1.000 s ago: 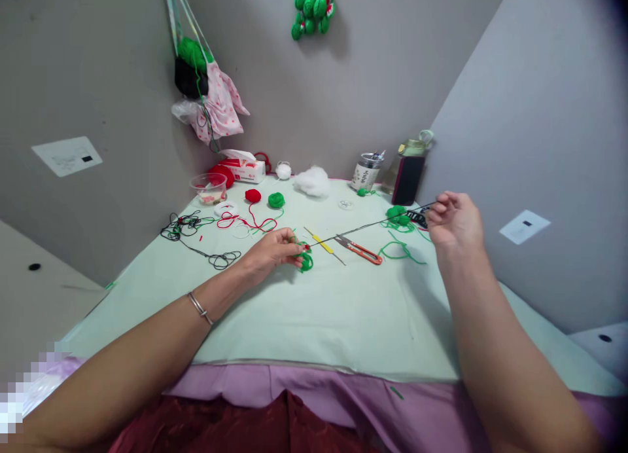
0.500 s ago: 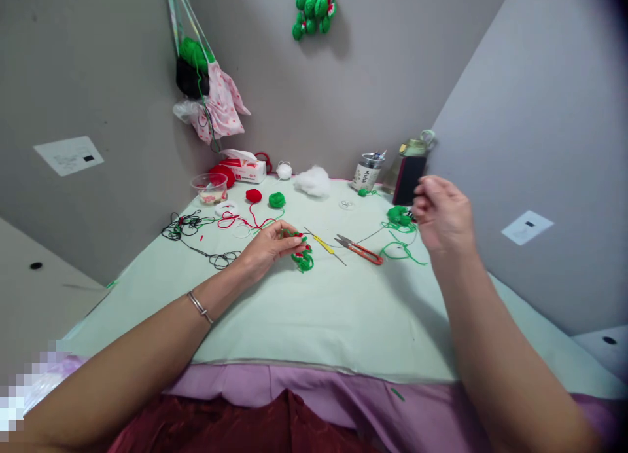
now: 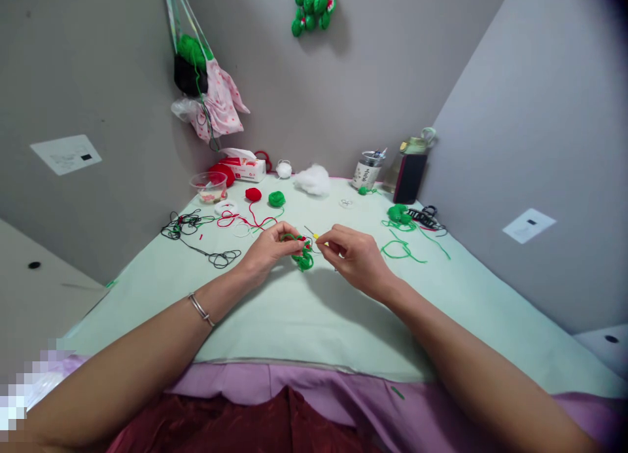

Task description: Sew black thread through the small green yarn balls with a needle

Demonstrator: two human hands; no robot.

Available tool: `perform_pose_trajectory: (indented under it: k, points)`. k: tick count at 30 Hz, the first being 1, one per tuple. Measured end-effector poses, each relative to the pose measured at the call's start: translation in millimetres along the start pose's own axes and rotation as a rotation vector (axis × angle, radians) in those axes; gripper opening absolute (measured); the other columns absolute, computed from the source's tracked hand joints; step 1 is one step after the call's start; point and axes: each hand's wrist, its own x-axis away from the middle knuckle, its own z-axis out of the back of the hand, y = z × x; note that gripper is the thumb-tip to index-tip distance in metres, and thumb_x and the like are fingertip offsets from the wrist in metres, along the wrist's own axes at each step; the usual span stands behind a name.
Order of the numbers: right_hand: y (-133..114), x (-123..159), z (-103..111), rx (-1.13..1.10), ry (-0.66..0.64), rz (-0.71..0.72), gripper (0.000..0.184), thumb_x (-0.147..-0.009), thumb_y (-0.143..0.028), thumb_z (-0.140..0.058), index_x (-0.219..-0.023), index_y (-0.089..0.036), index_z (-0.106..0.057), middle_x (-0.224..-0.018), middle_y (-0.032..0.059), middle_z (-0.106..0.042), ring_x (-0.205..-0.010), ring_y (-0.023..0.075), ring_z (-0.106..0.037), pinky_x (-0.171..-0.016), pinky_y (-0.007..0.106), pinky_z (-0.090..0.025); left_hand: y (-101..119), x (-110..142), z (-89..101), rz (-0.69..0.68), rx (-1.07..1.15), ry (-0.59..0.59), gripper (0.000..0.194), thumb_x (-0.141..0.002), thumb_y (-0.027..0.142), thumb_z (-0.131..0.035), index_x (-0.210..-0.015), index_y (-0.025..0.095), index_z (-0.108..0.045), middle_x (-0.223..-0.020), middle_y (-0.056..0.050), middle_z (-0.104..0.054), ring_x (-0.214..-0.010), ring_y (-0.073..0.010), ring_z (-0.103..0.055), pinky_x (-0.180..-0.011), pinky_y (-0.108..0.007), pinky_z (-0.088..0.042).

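Crocheted green-and-red yarn piece (image 3: 304, 261) hangs just above the middle of the pale green tablecloth (image 3: 304, 328), pinched between thumb and fingers of the left hand (image 3: 267, 251). Beside it, the right hand (image 3: 356, 256) presses its fingertips together; whether they grip anything is too small to tell. A yellow-handled crochet hook (image 3: 316, 236) shows at those fingertips. Steady work would seem to call for a pinch close to the stitches, light enough not to flatten them, with short, even pulls and the dark strand kept off the hook. Toward the front edge, plain cloth offers the easiest room for the wrists. Black cord (image 3: 184, 226) tangles near the left edge and green yarn (image 3: 400, 215) lies toward the right, both likely snags for wide sweeps.
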Motion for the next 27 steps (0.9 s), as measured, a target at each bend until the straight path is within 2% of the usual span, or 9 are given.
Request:
perform_pose_trajectory:
  k: [9, 13, 17, 21, 25, 27]
  points:
    - [-0.6, 0.9, -1.0, 0.039, -0.058, 0.003, 0.014, -0.089, -0.013, -0.054, -0.082, -0.02, -0.064, -0.073, 0.0008, -0.06, -0.061, 0.0119, -0.051, -0.06, 0.025, -0.036, -0.7, 0.1, -2.0, -0.012, -0.065, 0.033, 0.022, -0.069, 0.019, -0.077, -0.079, 0.015, -0.058, -0.074, 0.0, -0.066, -0.068, -0.0114, -0.063, -0.072, -0.026, -0.049]
    - [-0.4, 1.4, -2.6, 0.067, -0.088, 0.007, 0.015, -0.088, -0.012, -0.053, -0.08, -0.02, -0.062, -0.072, 0.0009, -0.06, -0.063, 0.0128, -0.053, -0.06, 0.025, -0.036, -1.4, 1.8, -4.6, -0.08, -0.158, 0.054, 0.021, -0.069, 0.02, -0.077, -0.077, 0.016, -0.058, -0.073, 0.0, -0.064, -0.067, -0.0115, -0.061, -0.066, -0.024, -0.046]
    - [-2.2, 3.2, -9.9, 0.151, -0.098, -0.02, 0.014, -0.087, -0.011, -0.052, -0.078, -0.02, -0.059, -0.073, 0.0026, -0.063, -0.064, 0.0145, -0.055, -0.06, 0.026, -0.034, -5.1, 7.2, -10.5, -0.203, -0.328, 0.111, 0.018, -0.07, 0.018, -0.074, -0.074, 0.018, -0.057, -0.075, 0.001, -0.062, -0.07, -0.0129, -0.06, -0.065, -0.025, -0.047]
    - [-4.1, 4.4, -18.4, 0.163, -0.057, -0.084, 0.013, -0.085, -0.01, -0.051, -0.078, -0.02, -0.057, -0.071, 0.0031, -0.063, -0.064, 0.0157, -0.055, -0.06, 0.026, -0.032, -10.8, 13.3, -14.7, -0.387, -0.494, 0.108, 0.012, -0.076, 0.013, -0.067, -0.078, 0.02, -0.056, -0.081, 0.0, -0.059, -0.077, -0.0139, -0.059, -0.075, -0.027, -0.05]
    - [-4.6, 1.9, -16.8, -0.048, -0.029, -0.207, 0.009, -0.089, -0.018, -0.055, -0.08, -0.019, -0.058, -0.065, -0.0005, -0.06, -0.057, 0.0122, -0.05, -0.058, 0.024, -0.033, -12.1, 14.3, -12.5, -0.598, -0.564, 0.096, 0.008, -0.083, 0.013, -0.062, -0.085, 0.02, -0.058, -0.086, -0.001, -0.057, -0.083, -0.0151, -0.058, -0.079, -0.029, -0.052]
    - [-5.5, 0.0, -11.9, -0.188, -0.067, -0.26, 0.018, -0.091, -0.027, -0.057, -0.075, -0.018, -0.057, -0.061, -0.0022, -0.057, -0.054, 0.0105, -0.046, -0.056, 0.023, -0.033, -10.6, 13.3, -10.0, -0.725, -0.569, 0.1, 0.009, -0.084, 0.011, -0.06, -0.087, 0.02, -0.059, -0.087, -0.002, -0.058, -0.087, -0.0161, -0.058, -0.079, -0.031, -0.052]
